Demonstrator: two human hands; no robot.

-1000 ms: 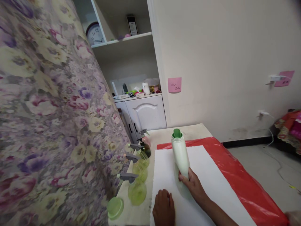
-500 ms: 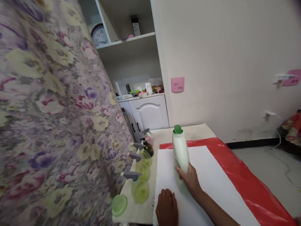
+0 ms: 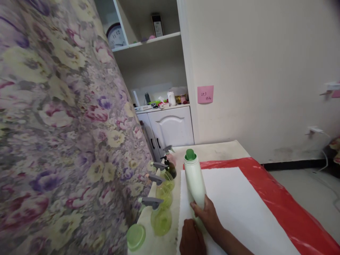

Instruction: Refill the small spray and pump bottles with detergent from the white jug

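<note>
My right hand (image 3: 209, 216) is wrapped round the lower part of a pale green-white bottle (image 3: 195, 179) above the white sheet. Its cap is off, and a green spout (image 3: 190, 154) shows in the open neck. The bottle leans with its top to the left. My left hand (image 3: 191, 238) is closed, knuckles up, beside the bottle's lower end. Its palm is hidden, and I cannot tell whether it touches the bottle. Left of it lies a round green cap (image 3: 136, 236), near a spray bottle of yellow-green liquid (image 3: 161, 221).
More spray bottles and a dark pump bottle (image 3: 172, 169) line the table's left edge. A white sheet (image 3: 239, 209) lies over red plastic (image 3: 281, 198). A floral curtain (image 3: 66, 141) hangs close on the left. Behind stand a white cabinet (image 3: 172, 125) and a wall.
My right hand has brought the bottle left and slightly nearer, tilting its top further left. My left hand now lies closer to the bottle's lower end. The view has shifted slightly.
</note>
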